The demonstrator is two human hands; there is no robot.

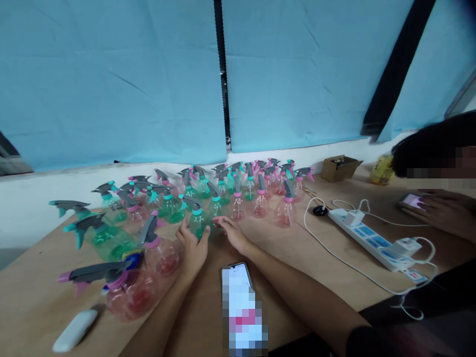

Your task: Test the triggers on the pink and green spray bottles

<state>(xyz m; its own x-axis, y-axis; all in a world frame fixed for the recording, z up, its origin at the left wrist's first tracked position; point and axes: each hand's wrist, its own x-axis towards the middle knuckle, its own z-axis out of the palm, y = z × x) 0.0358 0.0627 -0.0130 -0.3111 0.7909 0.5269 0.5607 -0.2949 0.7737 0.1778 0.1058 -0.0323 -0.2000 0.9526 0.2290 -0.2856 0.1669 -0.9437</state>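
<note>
My left hand (193,245) is wrapped round a see-through green spray bottle (198,223), thumb on its right side and fingers on its left. The bottle has a teal collar and a grey trigger head pointing left. Just to its right, my right hand (233,234) has its fingers stretched out towards the left, beside the base of another green spray bottle (216,206); whether they touch it I cannot tell. A pink spray bottle (237,206) stands behind that hand. Between my forearms lies a lit phone (240,275), partly blurred out.
Several more green and pink spray bottles crowd the table (290,277) towards the wall. A white case (75,330) lies front left. On the right are a power strip (366,238) with chargers and cables, a cardboard box (340,168), and another person's hand (442,210) at a phone.
</note>
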